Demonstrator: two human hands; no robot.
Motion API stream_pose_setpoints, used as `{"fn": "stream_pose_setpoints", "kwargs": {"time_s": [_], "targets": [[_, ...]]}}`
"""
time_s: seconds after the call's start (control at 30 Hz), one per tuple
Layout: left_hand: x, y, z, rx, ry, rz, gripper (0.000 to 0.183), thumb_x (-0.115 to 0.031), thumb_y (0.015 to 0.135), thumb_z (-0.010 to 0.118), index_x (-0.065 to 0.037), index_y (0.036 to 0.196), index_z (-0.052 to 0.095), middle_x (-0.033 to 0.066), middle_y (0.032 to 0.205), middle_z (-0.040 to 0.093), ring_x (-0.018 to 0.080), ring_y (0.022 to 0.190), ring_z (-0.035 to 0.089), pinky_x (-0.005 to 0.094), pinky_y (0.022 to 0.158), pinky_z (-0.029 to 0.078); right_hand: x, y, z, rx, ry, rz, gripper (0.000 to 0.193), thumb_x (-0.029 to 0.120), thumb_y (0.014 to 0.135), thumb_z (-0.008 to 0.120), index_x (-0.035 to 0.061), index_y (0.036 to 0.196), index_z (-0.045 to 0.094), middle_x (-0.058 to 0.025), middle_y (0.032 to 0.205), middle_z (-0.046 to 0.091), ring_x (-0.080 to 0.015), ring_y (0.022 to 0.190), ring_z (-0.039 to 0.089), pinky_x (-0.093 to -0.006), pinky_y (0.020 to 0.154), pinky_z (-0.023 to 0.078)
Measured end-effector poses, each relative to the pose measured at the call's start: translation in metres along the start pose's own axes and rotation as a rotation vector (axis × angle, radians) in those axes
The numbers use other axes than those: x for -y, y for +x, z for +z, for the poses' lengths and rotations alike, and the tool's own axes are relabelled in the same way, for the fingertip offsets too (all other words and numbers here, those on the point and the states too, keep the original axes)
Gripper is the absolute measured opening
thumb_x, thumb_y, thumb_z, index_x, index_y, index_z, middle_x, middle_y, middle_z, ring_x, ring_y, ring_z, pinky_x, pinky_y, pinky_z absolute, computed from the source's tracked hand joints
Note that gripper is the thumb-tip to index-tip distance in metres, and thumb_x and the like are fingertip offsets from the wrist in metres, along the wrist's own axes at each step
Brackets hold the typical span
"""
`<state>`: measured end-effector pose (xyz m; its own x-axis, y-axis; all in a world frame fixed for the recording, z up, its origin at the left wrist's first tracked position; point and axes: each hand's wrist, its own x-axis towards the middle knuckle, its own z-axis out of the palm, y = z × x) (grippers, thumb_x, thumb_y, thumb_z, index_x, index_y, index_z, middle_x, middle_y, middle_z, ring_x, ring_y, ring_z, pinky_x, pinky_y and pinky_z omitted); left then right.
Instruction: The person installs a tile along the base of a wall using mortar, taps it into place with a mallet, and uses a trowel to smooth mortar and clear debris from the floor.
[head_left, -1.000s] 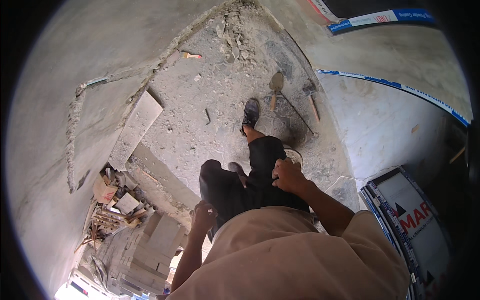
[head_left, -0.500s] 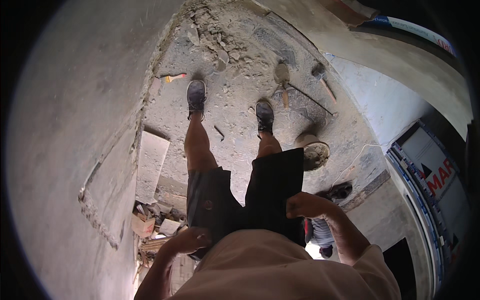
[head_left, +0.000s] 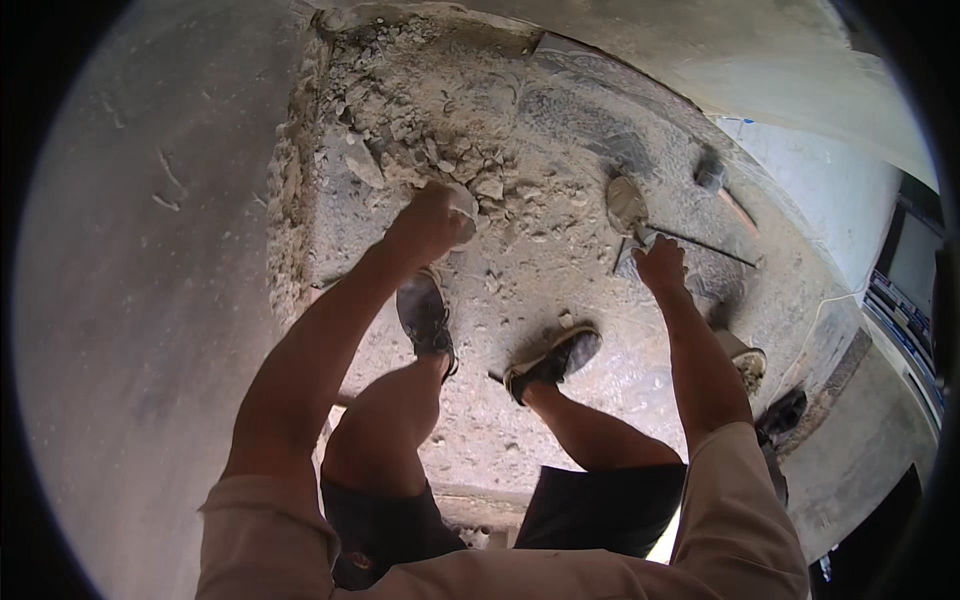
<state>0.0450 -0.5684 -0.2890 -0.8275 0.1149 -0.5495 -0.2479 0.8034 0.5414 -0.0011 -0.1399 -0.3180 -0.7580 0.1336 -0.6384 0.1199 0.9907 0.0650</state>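
Note:
I am bent low over a dusty, rubble-covered floor. My left hand (head_left: pixel 428 222) is closed on the edge of a flat, rounded grey piece (head_left: pixel 463 214) beside the broken rubble (head_left: pixel 490 180); its exact kind is not clear. Farther right, my right hand (head_left: pixel 661 264) has its fingers round the handle of a trowel (head_left: pixel 627 204). The trowel's dusty blade points away from me and lies at the floor. Most of its handle is hidden by the hand. A thin dark rod (head_left: pixel 712 250) lies just right of that hand.
A hammer (head_left: pixel 711 172) lies beyond the rod. A bucket (head_left: pixel 748 366) with grey material stands at the right, near a pale cable (head_left: pixel 825 305). A rough-edged wall (head_left: pixel 150 300) rises at the left. My shoes (head_left: pixel 424 312) are planted on the floor between my arms.
I have bent down, and both hands have moved from beside my shorts to the floor. The left has taken hold of the grey piece, the right of the trowel's handle.

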Motion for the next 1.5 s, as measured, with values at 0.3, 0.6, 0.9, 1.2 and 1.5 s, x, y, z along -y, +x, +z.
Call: {"fn": "stream_pose_setpoints", "kwargs": {"time_s": [0.3, 0.6, 0.9, 1.2, 1.5], "targets": [[0.102, 0.175, -0.064, -0.564, 0.589, -0.035, 0.061, -0.034, 0.099, 0.060, -0.017, 0.153, 0.036, 0.0101, 0.166, 0.018, 0.0379, 0.152, 0.021, 0.0653, 0.118, 0.027, -0.021, 0.012, 0.064, -0.139, 0.205, -0.228, 0.030, 0.024, 0.095, 0.061, -0.0001, 0.114, 0.060, -0.0300, 0.107, 0.064, -0.0476, 0.104, 0.062, -0.0590, 0.091, 0.047], [0.149, 0.101, -0.022, -0.428, 0.462, -0.027, 0.062, -0.041, 0.102, 0.051, -0.022, 0.158, 0.031, 0.0084, 0.165, 0.027, 0.0357, 0.153, 0.019, 0.0611, 0.123, 0.014, 0.166, 0.031, -0.048, -0.095, -0.033, -0.416, 0.028, 0.021, 0.093, 0.065, -0.0042, 0.101, 0.057, -0.0300, 0.091, 0.068, -0.0498, 0.089, 0.065, -0.0558, 0.082, 0.050], [0.167, 0.021, 0.086, -0.672, 0.225, 0.002, 0.060, -0.032, 0.101, 0.046, -0.028, 0.158, 0.030, 0.0084, 0.165, 0.023, 0.0343, 0.154, 0.016, 0.0646, 0.121, 0.000, 0.318, 0.112, -0.079, -0.527, -0.029, -0.798, 0.027, 0.021, 0.098, 0.058, -0.0017, 0.112, 0.059, -0.0266, 0.104, 0.066, -0.0446, 0.090, 0.068, -0.0523, 0.078, 0.057], [0.179, 0.022, 0.095, -0.610, 0.269, -0.056, 0.062, -0.028, 0.098, 0.047, -0.029, 0.158, 0.032, 0.0081, 0.165, 0.024, 0.0336, 0.153, 0.020, 0.0681, 0.119, 0.003, 0.388, 0.073, -0.021, -0.303, -0.094, -0.976, 0.029, 0.017, 0.101, 0.051, -0.0062, 0.115, 0.058, -0.0303, 0.101, 0.065, -0.0414, 0.082, 0.071, -0.0471, 0.073, 0.062], [0.177, 0.029, 0.091, -0.566, 0.252, -0.016, 0.071, -0.027, 0.094, 0.055, -0.032, 0.159, 0.026, 0.0059, 0.168, 0.016, 0.0323, 0.153, 0.018, 0.0693, 0.118, 0.004, 0.394, 0.132, -0.045, -0.314, -0.149, -0.945, 0.031, 0.024, 0.103, 0.049, -0.0025, 0.109, 0.062, -0.0236, 0.087, 0.068, -0.0363, 0.077, 0.069, -0.0472, 0.069, 0.058]]}}
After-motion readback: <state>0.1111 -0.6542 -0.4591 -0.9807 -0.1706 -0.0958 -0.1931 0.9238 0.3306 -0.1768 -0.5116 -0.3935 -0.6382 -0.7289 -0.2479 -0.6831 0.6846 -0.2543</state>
